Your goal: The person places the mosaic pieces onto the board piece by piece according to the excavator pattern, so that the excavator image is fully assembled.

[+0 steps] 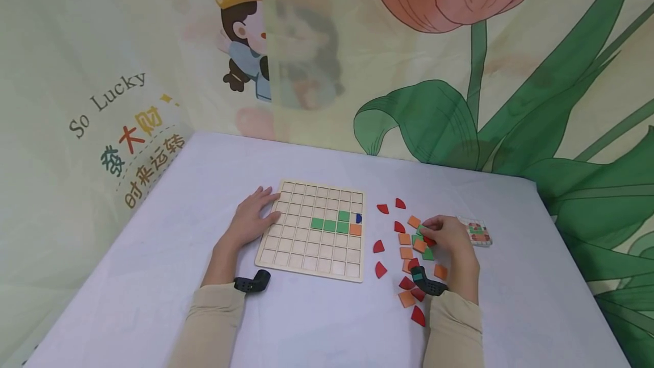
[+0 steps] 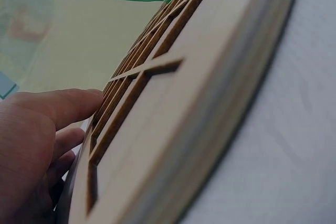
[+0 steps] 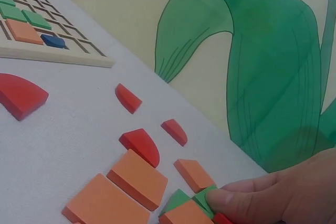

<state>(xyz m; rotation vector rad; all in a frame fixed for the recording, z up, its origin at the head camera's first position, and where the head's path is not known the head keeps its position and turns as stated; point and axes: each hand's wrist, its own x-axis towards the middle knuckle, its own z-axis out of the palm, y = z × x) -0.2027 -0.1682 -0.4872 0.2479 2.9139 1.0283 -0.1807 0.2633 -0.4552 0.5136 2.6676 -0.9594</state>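
Observation:
My left hand (image 1: 251, 219) rests with spread fingers on the left edge of a wooden grid board (image 1: 291, 243); the left wrist view shows the thumb and fingers at the board's rim. Several green square tiles (image 1: 329, 225), one orange tile (image 1: 355, 230) and a blue half-round piece (image 1: 359, 218) sit in cells toward the board's right side. Right of the board, my right hand (image 1: 452, 237) pinches a green square tile (image 3: 203, 201) between thumb and fingers, low over a heap of tiles. Beneath it lie an orange tile (image 3: 188, 214) and another green tile (image 3: 175, 201).
Red quarter-round pieces (image 1: 378, 246) and loose orange tiles (image 1: 406, 253) are scattered between the board and my right forearm. A small stack of pattern cards (image 1: 480, 233) lies just beyond the right hand. A printed cloth backdrop (image 1: 317, 124) stands behind the white tabletop (image 1: 306, 322).

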